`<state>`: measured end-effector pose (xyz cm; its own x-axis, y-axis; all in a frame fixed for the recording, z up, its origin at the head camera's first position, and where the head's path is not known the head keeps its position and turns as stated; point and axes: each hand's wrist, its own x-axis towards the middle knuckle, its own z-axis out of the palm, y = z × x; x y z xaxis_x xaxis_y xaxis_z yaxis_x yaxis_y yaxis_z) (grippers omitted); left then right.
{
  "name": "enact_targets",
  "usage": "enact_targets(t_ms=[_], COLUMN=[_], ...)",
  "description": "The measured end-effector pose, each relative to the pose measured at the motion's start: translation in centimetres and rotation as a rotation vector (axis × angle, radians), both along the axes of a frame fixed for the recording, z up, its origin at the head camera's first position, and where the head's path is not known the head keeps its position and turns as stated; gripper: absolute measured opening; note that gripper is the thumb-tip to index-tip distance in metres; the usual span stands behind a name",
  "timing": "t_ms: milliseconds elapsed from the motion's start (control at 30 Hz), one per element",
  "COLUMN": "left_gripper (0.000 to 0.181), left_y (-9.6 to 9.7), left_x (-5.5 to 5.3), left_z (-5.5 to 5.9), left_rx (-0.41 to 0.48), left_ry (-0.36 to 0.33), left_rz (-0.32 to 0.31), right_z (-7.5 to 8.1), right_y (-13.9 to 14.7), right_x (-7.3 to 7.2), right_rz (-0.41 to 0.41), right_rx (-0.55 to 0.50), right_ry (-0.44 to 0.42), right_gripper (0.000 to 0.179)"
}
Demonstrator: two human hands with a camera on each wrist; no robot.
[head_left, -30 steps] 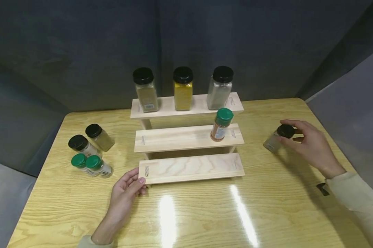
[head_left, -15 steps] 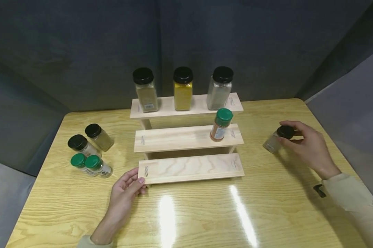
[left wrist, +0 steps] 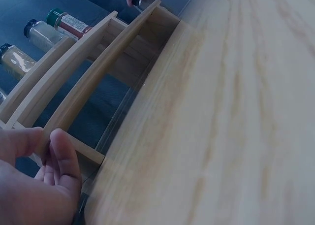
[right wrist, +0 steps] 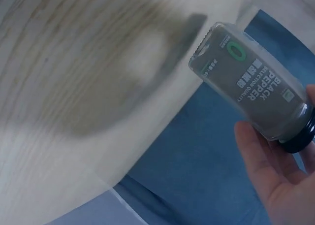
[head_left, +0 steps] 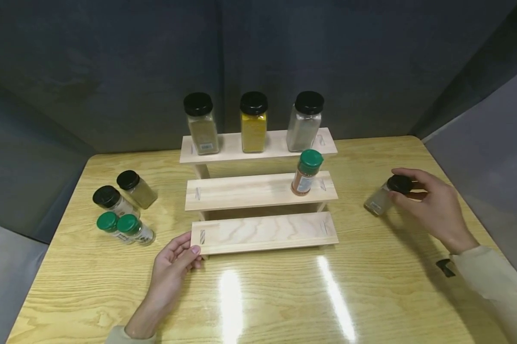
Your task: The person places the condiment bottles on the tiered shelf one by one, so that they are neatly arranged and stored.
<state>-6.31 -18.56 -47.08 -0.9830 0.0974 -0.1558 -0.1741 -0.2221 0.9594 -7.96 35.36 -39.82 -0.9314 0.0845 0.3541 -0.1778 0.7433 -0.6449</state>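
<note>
My right hand [head_left: 435,205] holds a clear pepper jar [head_left: 377,200] by its black lid, at the right of the table. In the right wrist view the label of this jar [right wrist: 256,77] reads "BLACK PEPPER", and fingers and thumb surround the lid. My left hand [head_left: 172,265] pinches the left end of the lowest step of a three-step wooden spice rack [head_left: 264,234], thumb on top. The left wrist view shows the left thumb and forefinger [left wrist: 64,156] at that board's end. Three black-lidded jars, including a yellow one [head_left: 253,131], stand on the top step; a green-capped bottle [head_left: 303,179] stands on the middle step.
Left of the rack, two black-lidded jars, one with brownish contents [head_left: 142,193], stand near two green-capped bottles [head_left: 140,234]. A small dark object [head_left: 445,267] shows by the right cuff. Dark curtains [head_left: 258,52] hang behind the table [head_left: 280,301].
The pepper jar's lid and my right hand have shifted slightly right and toward me, tilting the jar a little more. My left hand keeps its hold on the rack.
</note>
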Motion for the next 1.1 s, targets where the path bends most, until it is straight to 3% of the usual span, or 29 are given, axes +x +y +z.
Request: enact_targets(t_ms=[267,600,800,1100], left_gripper=[0.045,0.044,0.044,0.044], left_y=[-0.1,0.0,0.0,0.0], left_x=[0.0,0.0,-0.1,0.0], left_z=[0.1,0.1,0.2,0.0], left_rx=[-0.001,-0.008,-0.005,-0.013], left_ry=[0.01,-0.001,0.002,-0.009], left_rz=[-0.009,-0.006,0.001,0.004], right_z=[1.8,4.4,5.6,7.4], right_y=[-1.5,-4.0,-5.7,-7.9], right_x=[1.7,3.4,3.7,4.0], right_rz=[0.009,0.037,0.108,0.258], right_rx=[-0.037,-0.057,-0.044,-0.113], right_ry=[0.015,0.094,0.188,0.247], right_gripper=[0.058,0.06,0.065,0.067])
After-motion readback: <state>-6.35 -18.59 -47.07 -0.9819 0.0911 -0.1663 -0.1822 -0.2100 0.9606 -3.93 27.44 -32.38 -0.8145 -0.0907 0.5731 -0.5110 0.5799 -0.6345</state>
